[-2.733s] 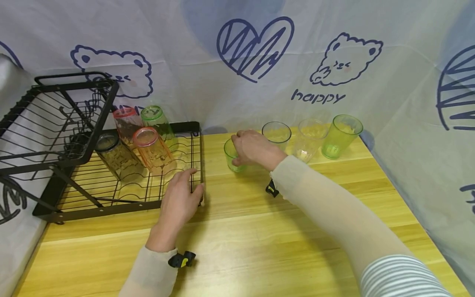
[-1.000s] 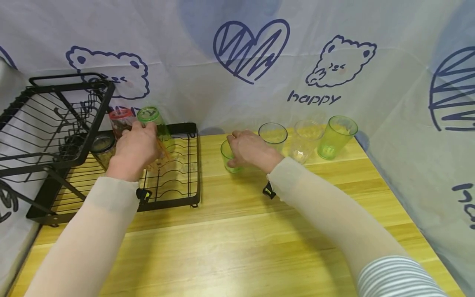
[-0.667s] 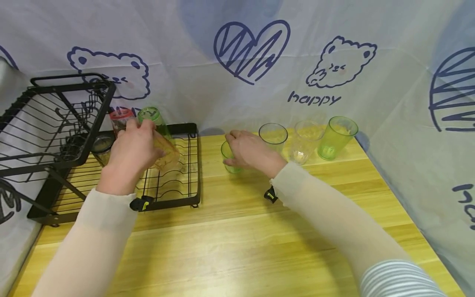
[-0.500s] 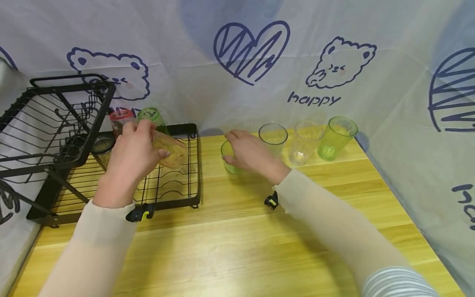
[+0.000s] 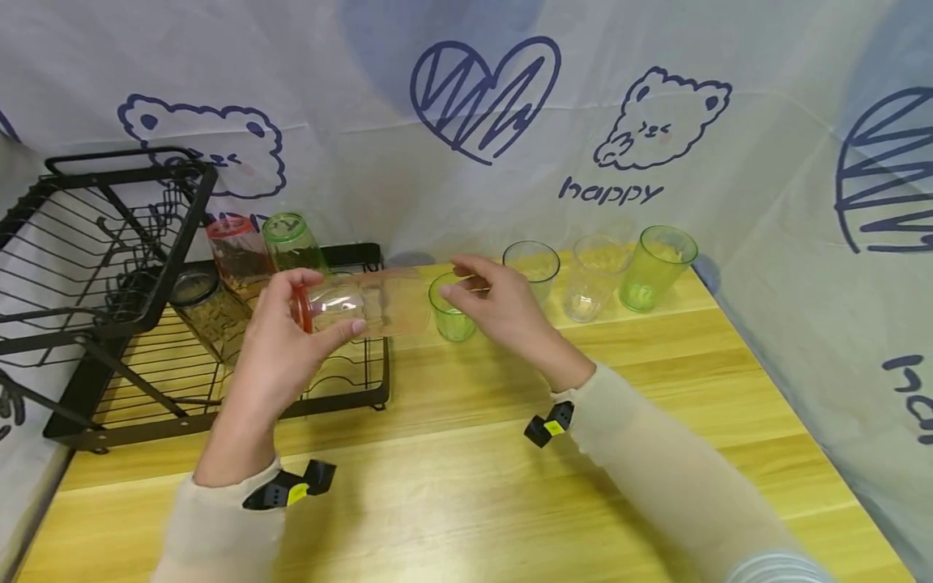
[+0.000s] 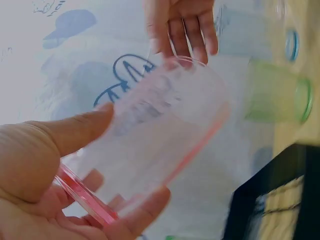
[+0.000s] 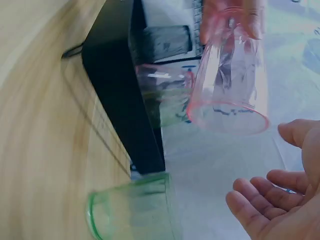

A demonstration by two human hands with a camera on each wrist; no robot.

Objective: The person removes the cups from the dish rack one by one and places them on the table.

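Observation:
The left hand (image 5: pixel 280 340) grips an orange-pink clear glass (image 5: pixel 350 304) near its red base, holding it sideways above the rack's right side, mouth toward the right hand. In the left wrist view, thumb and fingers wrap the base end of the glass (image 6: pixel 160 130). The right hand (image 5: pixel 510 312) is beside the glass's mouth, fingers apart and holding nothing, above a small green glass (image 5: pixel 455 320) on the table. In the right wrist view, a gap shows between that hand (image 7: pixel 285 192) and the rim of the pink glass (image 7: pixel 230 85).
A black two-tier rack (image 5: pixel 277 409) at left holds a dark glass (image 5: pixel 211 312), a red glass (image 5: pixel 240 251) and a green glass (image 5: pixel 294 243), all upside down. Along the table's back stand a dark-rimmed glass (image 5: pixel 535 271), a clear glass (image 5: pixel 592 279) and a yellow-green glass (image 5: pixel 656 271).
The left hand has lifted the orange-pink glass off the rack, tipped it sideways and brought it right and nearer. The right hand has drawn back from the small green glass, its fingers spread.

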